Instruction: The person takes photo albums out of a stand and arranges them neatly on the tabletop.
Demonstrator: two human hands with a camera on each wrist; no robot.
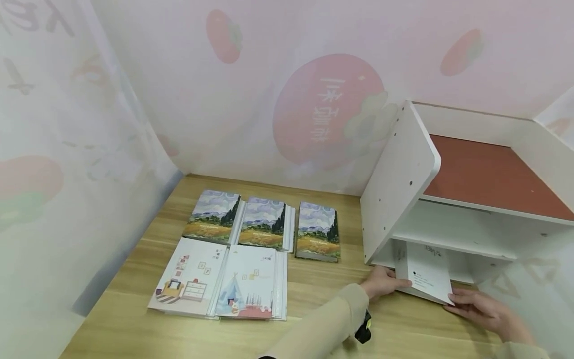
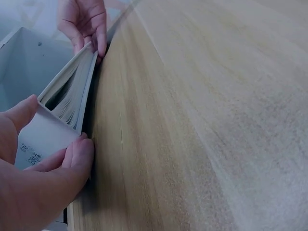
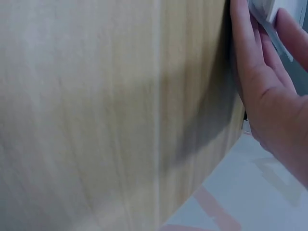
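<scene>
Wooden table [image 1: 314,319], white shelf unit [image 1: 405,179] lying on its right end, five picture books [image 1: 251,249] laid out to its left, white book [image 1: 426,271] standing at the shelf's lowest opening, left hand [image 1: 381,281] pinching its near corner, right hand [image 1: 482,309] gripping the other corner.

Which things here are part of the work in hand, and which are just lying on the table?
In hand:
white book, held on edge at the shelf's lowest opening
left hand, gripping its left end
right hand, pinching its right corner
white shelf

Lying about:
three landscape-cover books, back row
two pale picture books, front row
wooden table
</scene>
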